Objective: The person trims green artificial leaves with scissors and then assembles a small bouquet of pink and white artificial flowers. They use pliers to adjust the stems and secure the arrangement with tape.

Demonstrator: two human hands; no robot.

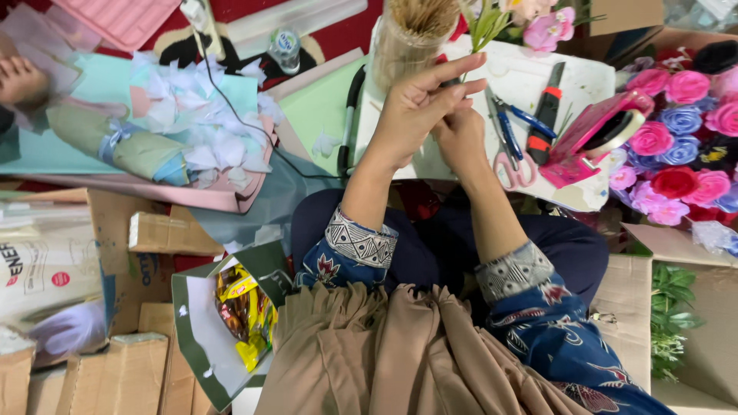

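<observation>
Hands (442,115) pinch green stem (484,27) (both closed); scissors (509,146), tape dispenser (596,134) beside.

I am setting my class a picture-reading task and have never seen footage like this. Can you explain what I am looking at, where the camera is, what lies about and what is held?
There is no machine: a seated person works with two bare hands. The one camera sits on the person's head, looking down. The left hand and right hand meet around a green stem, though the exact grip is hidden. Beyond them a white board carries scissors, a knife and a pink tape dispenser. A jar of sticks stands there, paper roses to the right, cardboard boxes to the left.
</observation>
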